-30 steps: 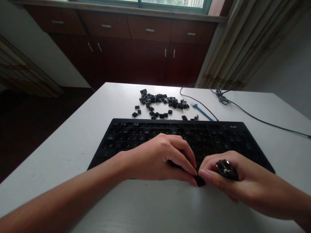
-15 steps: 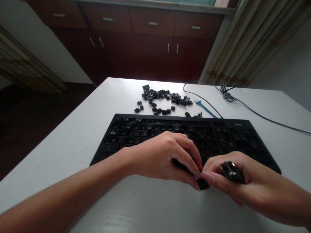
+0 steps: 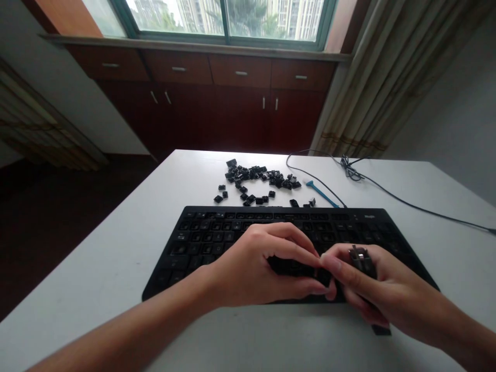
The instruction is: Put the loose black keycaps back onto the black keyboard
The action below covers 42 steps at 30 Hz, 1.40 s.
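A black keyboard (image 3: 217, 243) with many keycaps off lies across the white table (image 3: 116, 268). My left hand (image 3: 259, 268) hovers over its front rows, thumb and fingers pinched on a long black key piece (image 3: 292, 267). My right hand (image 3: 375, 297) meets it fingertip to fingertip at that piece's right end. It is closed round a dark tool with a metal tip (image 3: 358, 256), and a black end (image 3: 382, 329) sticks out under the palm.
A pile of loose black keycaps (image 3: 259, 178) lies behind the keyboard, with a blue stick tool (image 3: 321, 192) beside it. A dark cable (image 3: 387, 183) runs across the table's far right. Beyond the table are wooden cabinets (image 3: 232, 98), a window and a curtain (image 3: 372, 88).
Both hands moved from the table just in front of the keyboard onto its front rows, still pinched together. The view tilted up, and the window now shows.
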Each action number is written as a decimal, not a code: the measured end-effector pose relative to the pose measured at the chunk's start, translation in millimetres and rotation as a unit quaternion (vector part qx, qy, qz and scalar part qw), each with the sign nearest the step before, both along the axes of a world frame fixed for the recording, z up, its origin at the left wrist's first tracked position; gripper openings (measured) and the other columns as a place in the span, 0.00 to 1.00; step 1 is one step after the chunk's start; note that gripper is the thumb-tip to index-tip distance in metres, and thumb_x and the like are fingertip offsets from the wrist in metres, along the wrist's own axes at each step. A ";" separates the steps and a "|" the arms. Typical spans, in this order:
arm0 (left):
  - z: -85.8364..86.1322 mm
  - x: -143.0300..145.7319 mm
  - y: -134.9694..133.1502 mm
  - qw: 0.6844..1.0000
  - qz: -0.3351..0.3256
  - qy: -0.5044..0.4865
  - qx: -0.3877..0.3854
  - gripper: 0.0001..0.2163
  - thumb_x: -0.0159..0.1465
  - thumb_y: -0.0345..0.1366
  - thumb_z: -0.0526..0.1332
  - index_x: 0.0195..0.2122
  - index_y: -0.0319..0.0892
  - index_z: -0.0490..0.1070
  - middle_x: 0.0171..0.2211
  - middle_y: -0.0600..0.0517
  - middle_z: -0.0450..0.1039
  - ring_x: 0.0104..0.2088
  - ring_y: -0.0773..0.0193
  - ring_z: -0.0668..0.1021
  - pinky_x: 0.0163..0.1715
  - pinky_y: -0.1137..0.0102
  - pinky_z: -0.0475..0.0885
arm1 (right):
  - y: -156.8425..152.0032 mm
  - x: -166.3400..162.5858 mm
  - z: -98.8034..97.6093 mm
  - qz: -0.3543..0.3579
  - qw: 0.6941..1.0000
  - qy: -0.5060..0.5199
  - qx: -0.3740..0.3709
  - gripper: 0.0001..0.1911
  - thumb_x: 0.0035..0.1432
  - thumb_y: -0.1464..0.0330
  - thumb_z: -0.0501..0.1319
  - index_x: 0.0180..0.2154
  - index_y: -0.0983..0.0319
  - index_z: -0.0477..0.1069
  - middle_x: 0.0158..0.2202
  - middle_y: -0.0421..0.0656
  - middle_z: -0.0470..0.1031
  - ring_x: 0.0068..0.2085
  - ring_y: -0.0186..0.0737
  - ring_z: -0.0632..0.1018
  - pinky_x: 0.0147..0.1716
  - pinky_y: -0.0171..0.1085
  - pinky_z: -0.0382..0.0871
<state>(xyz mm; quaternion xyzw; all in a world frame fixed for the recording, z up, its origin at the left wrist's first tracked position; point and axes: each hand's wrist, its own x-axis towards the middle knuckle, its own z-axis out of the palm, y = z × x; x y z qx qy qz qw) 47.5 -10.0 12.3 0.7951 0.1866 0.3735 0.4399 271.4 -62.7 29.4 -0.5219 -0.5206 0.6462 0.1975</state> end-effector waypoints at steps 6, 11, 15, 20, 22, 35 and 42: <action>3.2 2.8 -1.1 0.993 0.118 0.011 -0.028 0.10 0.56 0.37 0.73 0.38 0.40 0.81 0.38 0.47 0.79 0.35 0.63 0.80 0.35 0.71 0.76 | 3.0 -5.9 6.3 -0.099 0.994 0.017 0.032 0.28 0.60 0.51 0.63 0.55 0.63 0.69 0.18 0.32 0.60 0.19 0.27 0.61 0.17 0.29 0.53; 2.7 4.4 -0.9 0.990 0.128 0.011 -0.056 0.11 0.53 0.38 0.74 0.36 0.40 0.82 0.36 0.47 0.80 0.34 0.63 0.80 0.33 0.70 0.75 | 2.2 -6.3 8.6 -0.100 0.994 0.020 0.036 0.31 0.57 0.53 0.67 0.57 0.62 0.69 0.22 0.34 0.64 0.20 0.26 0.61 0.17 0.29 0.52; 1.9 4.6 -1.0 0.989 0.128 0.012 -0.071 0.11 0.52 0.38 0.75 0.35 0.41 0.82 0.36 0.48 0.80 0.35 0.62 0.80 0.34 0.70 0.75 | 3.8 -6.9 9.2 -0.087 0.995 0.033 0.027 0.29 0.57 0.53 0.67 0.54 0.64 0.71 0.19 0.32 0.61 0.18 0.25 0.58 0.16 0.29 0.50; 1.4 3.9 -0.9 0.990 0.122 0.009 -0.075 0.11 0.53 0.40 0.75 0.35 0.41 0.82 0.36 0.47 0.80 0.35 0.62 0.80 0.34 0.70 0.75 | 3.2 -8.7 8.2 -0.097 0.994 0.028 0.027 0.28 0.54 0.53 0.69 0.52 0.63 0.74 0.21 0.34 0.64 0.18 0.25 0.59 0.16 0.29 0.49; 1.4 3.8 -0.8 0.990 0.122 0.007 -0.077 0.11 0.52 0.40 0.75 0.34 0.41 0.82 0.36 0.47 0.80 0.35 0.62 0.80 0.34 0.70 0.75 | 2.5 -9.1 7.3 -0.103 0.994 0.024 0.025 0.28 0.53 0.53 0.70 0.51 0.62 0.74 0.22 0.34 0.64 0.18 0.24 0.59 0.16 0.29 0.49; 0.4 3.7 -1.6 0.989 0.122 0.012 -0.080 0.11 0.51 0.40 0.75 0.34 0.42 0.82 0.36 0.47 0.80 0.35 0.61 0.80 0.34 0.70 0.75 | 0.8 -13.1 7.3 -0.126 0.992 0.014 0.028 0.27 0.51 0.51 0.70 0.47 0.61 0.76 0.25 0.38 0.69 0.19 0.25 0.58 0.17 0.29 0.48; 0.8 3.8 -0.4 0.989 0.120 0.010 -0.082 0.11 0.51 0.39 0.75 0.34 0.42 0.82 0.36 0.48 0.80 0.35 0.62 0.80 0.33 0.71 0.75 | 0.8 -11.5 4.6 -0.120 0.992 0.006 0.034 0.26 0.51 0.52 0.70 0.46 0.61 0.75 0.28 0.39 0.72 0.19 0.25 0.60 0.17 0.29 0.49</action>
